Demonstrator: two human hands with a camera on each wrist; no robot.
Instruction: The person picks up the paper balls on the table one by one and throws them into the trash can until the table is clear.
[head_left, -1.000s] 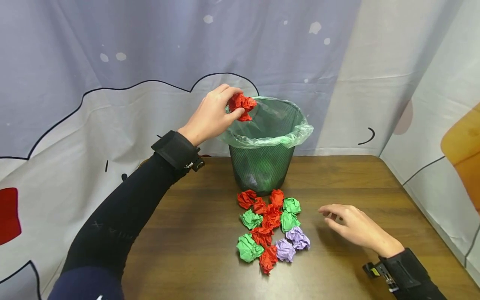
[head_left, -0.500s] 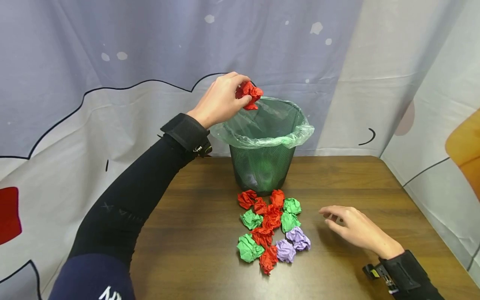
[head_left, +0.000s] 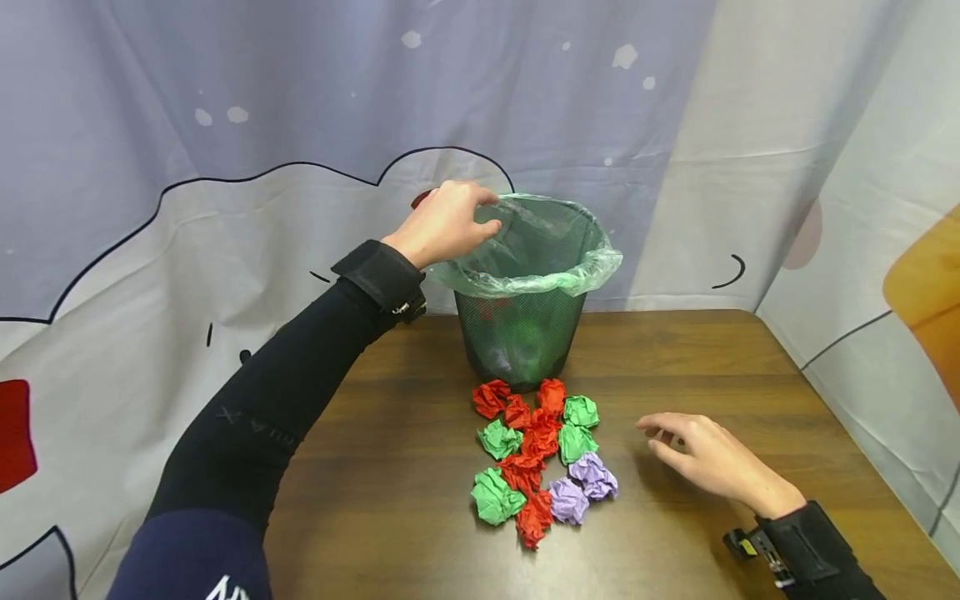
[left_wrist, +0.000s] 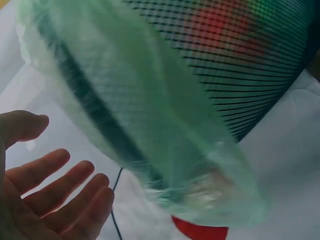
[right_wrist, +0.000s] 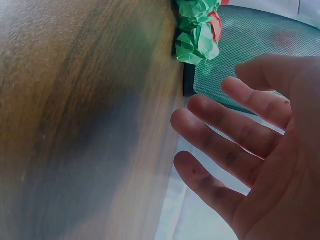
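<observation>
My left hand (head_left: 447, 223) is over the left rim of a mesh wastebasket (head_left: 517, 333), its thumb and fingers spread with nothing between them. A green plastic bag (head_left: 540, 283) lines the basket and folds over the rim. Through the mesh, a blurred red ball of crumpled paper (left_wrist: 220, 30) shows inside in the left wrist view. My right hand (head_left: 712, 458) hovers low above the table, right of the loose paper balls, fingers relaxed and holding nothing. Red paper balls (head_left: 542, 435), green ones (head_left: 495, 497) and two purple ones (head_left: 568, 501) lie clustered in front of the basket.
The brown wooden table (head_left: 375, 483) ends at a patterned curtain (head_left: 300, 100) behind the basket. Another stretch of curtain (head_left: 862, 275) runs along the right side.
My left hand has let go of the red paper ball, which dropped into the basket, and is now a little lower. The right hand stays in place.
</observation>
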